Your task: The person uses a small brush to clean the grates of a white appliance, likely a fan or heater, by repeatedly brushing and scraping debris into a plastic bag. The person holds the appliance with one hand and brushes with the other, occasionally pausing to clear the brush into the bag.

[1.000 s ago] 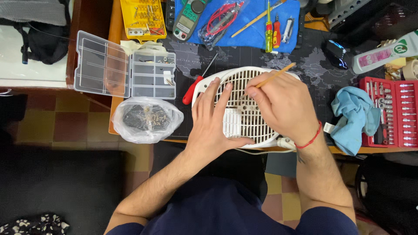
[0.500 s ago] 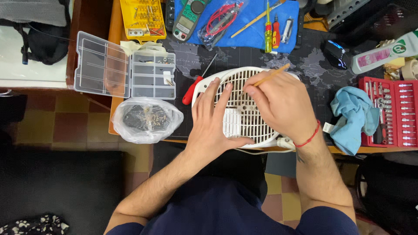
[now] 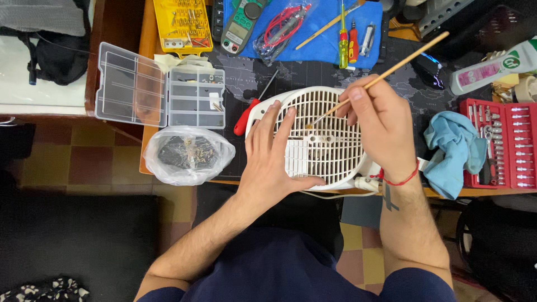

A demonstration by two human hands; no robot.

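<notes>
A: Head view: the white slatted plastic fan grille [image 3: 321,140] lay at the desk's [image 3: 146,56] near edge, the left hand [image 3: 274,151] flat, grasping nothing.

B: The right hand [image 3: 380,120] pinched a thin wooden-handled brush [image 3: 386,70]; pressing hard might have snapped slats.

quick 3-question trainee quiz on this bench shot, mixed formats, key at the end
1. True or false: the left hand lies flat on the white fan grille.
2. The right hand holds: A) the red-handled screwdriver B) a thin wooden brush C) the multimeter.
3. Fill in: the clear plastic bag of small parts sits just below the open ______ box.

Key
1. True; its fingers are spread over the grille's left side.
2. B; the thin wooden brush has its tip on the grille, while the red-handled screwdriver and the multimeter lie untouched on the desk.
3. Compartment; the clear compartment box lies with its lid open.
</notes>
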